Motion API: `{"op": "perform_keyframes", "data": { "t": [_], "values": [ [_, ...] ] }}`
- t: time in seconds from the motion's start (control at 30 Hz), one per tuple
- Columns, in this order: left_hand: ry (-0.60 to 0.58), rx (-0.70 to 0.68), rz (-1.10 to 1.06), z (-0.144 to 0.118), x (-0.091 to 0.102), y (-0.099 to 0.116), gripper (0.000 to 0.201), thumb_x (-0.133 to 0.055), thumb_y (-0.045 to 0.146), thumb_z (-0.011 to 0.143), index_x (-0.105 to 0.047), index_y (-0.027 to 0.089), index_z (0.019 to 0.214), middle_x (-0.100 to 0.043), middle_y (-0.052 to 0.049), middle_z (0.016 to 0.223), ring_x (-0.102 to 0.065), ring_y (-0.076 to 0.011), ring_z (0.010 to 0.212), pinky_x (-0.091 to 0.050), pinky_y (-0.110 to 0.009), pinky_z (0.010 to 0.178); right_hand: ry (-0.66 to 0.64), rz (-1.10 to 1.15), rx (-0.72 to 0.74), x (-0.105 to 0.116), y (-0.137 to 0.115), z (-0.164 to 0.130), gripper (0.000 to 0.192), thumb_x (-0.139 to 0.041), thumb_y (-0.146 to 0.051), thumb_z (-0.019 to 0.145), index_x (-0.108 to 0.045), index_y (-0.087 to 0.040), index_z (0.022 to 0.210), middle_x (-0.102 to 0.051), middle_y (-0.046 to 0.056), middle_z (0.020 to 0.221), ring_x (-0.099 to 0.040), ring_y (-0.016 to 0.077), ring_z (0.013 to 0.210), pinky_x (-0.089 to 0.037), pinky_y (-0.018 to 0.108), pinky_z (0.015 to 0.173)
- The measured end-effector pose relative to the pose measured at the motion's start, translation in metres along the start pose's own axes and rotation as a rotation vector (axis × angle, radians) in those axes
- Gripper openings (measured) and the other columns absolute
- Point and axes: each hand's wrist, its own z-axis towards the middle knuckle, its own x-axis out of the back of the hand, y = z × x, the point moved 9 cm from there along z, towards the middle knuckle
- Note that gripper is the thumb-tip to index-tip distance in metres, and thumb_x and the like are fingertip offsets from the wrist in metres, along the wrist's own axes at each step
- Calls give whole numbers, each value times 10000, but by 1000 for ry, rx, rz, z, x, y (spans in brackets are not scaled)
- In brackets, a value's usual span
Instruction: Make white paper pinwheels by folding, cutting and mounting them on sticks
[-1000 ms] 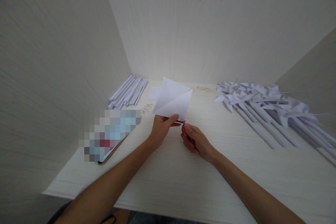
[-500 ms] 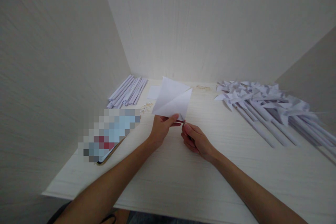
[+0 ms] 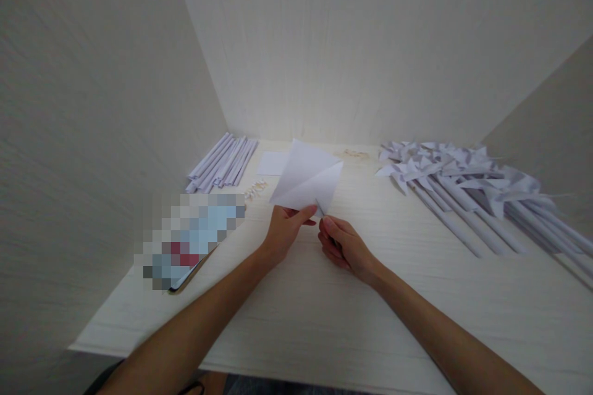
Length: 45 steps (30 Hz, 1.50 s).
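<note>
A square white sheet of paper (image 3: 308,176) with a diagonal crease is raised above the table, one corner toward me. My left hand (image 3: 287,228) pinches its near edge, thumb on top and fingers underneath. Close by on the right, my right hand (image 3: 343,244) is closed around small scissors (image 3: 320,207). Their thin blade lies over the paper's near corner, beside my left thumb. The scissors' dark handles are mostly hidden in my fingers.
Rolled paper sticks (image 3: 222,163) lie at the back left, near another white paper sheet (image 3: 272,163) and small pale pieces (image 3: 256,189). A blurred-out phone-like object (image 3: 194,244) lies at left. Paper pinwheels (image 3: 445,170) are heaped at right. Walls (image 3: 296,62) enclose the table.
The scissors' blade now shows on top of the paper near its corner. The paper has tilted slightly, and both hands stay close to where they were.
</note>
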Motion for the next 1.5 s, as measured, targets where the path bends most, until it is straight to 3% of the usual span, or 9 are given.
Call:
{"op": "perform_keyframes", "data": {
  "t": [1.5],
  "values": [
    [-94,22,64,-4,-12,-5,132,-688,248,522,-630,136,562,-615,2,569,-532,-108,537,-445,-218,482,43,31,-13,5,2,1,432,-520,-555,681,-353,-193,514,-271,-119,301,-182,11,222,-97,162,224]
  ]
}}
